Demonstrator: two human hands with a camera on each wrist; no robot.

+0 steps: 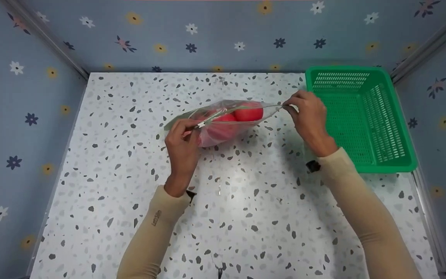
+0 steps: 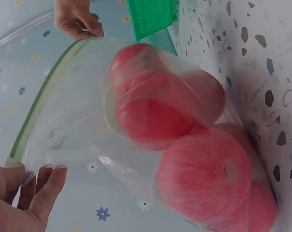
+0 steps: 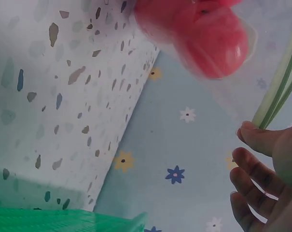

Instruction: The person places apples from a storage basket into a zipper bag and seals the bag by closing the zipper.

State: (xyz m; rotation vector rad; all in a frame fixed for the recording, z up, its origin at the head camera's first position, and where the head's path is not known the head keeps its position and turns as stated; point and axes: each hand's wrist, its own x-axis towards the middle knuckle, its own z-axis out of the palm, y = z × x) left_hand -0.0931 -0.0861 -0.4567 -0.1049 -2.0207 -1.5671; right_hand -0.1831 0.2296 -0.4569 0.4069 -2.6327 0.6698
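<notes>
A clear zip bag (image 1: 275, 110) with a green seal strip (image 2: 45, 89) stands on the table, holding several red apples (image 2: 206, 174). My left hand (image 1: 183, 143) pinches the bag's upper edge at its left end, beside a small white slider (image 1: 201, 124). At the opposite corner my right hand (image 1: 309, 116) pinches the end of the strip between thumb and forefinger. The edge is stretched between both hands, and the apples bulge through the film below it. In the right wrist view, the other fingers (image 3: 254, 169) of that hand are loosely bent.
A green perforated basket (image 1: 410, 155) stands at the table's right side, close to my right hand and forearm. The speckled white table (image 1: 246, 217) is bounded by flower-patterned walls (image 1: 223, 35) at the back and both sides.
</notes>
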